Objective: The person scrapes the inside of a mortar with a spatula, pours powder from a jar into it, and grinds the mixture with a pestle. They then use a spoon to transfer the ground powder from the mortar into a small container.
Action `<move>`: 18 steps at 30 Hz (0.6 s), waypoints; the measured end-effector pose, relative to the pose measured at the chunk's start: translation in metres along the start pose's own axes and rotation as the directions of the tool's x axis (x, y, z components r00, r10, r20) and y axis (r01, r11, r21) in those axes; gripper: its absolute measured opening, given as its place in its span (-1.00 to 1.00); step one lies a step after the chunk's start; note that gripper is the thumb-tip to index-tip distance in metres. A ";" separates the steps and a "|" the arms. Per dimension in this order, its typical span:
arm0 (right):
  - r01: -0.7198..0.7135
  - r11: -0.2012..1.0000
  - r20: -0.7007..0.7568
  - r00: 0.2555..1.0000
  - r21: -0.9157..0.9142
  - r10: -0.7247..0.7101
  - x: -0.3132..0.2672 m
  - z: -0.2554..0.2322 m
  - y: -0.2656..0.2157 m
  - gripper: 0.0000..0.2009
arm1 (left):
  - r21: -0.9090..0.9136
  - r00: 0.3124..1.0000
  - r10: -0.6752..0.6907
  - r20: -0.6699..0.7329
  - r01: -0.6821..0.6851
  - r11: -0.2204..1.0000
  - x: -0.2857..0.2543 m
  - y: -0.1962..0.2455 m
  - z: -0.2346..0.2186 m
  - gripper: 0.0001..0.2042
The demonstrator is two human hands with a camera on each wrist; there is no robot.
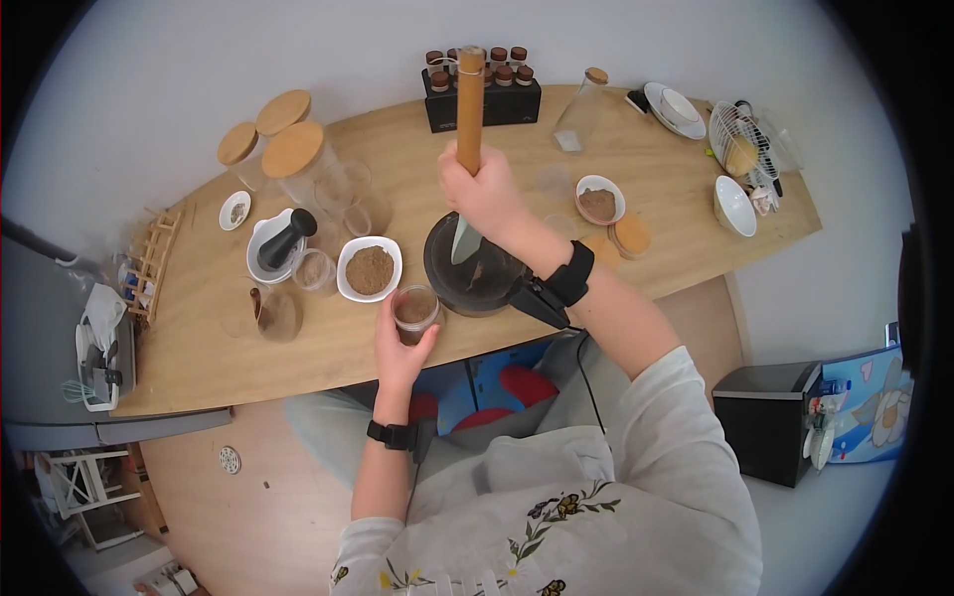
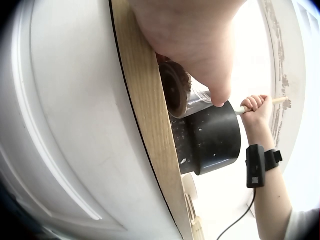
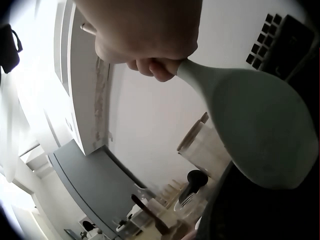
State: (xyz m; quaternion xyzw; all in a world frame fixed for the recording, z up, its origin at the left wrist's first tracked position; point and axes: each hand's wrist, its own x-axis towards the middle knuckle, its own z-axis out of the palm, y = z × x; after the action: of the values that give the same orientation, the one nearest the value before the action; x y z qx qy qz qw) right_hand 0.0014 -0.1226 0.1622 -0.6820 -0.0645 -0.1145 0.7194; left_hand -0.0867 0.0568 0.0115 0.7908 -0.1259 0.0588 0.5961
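Observation:
My right hand (image 1: pixel 484 194) grips the wooden handle of a pale green silicone spoon (image 3: pixel 260 125), which stands nearly upright. In the head view, the spoon's head dips into a deep black bowl (image 1: pixel 477 285) with some brown residue inside. My left hand (image 1: pixel 401 356) holds a small clear glass jar (image 2: pixel 199 103) with brown powder in it, thumb on one side and fingers on the other. The jar is beside the black bowl, at its left, near the table's front edge. Just behind the jar is a white square bowl (image 1: pixel 370 269) heaped with brown powder.
To the left are a white mortar (image 1: pixel 266 246) with a black pestle (image 1: pixel 288 238) and wooden-lidded jars (image 1: pixel 294 149). A black spice rack (image 1: pixel 485 107) stands at the back. A small white bowl of powder (image 1: pixel 600 201), a glass bottle (image 1: pixel 581 111) and a wire basket (image 1: pixel 743 139) are to the right.

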 end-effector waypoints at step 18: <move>0.156 0.965 -0.074 0.982 -0.212 -0.175 -0.015 0.000 0.005 -0.82 | -0.011 1.000 0.007 -0.014 -0.007 1.000 -0.002 0.000 -0.002 -0.31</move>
State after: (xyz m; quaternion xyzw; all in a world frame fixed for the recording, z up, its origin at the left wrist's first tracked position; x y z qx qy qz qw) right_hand -0.0117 -0.1214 0.1541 -0.7387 -0.0761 -0.2117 0.6353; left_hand -0.0886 0.0587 0.0110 0.7867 -0.1248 0.0654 0.6011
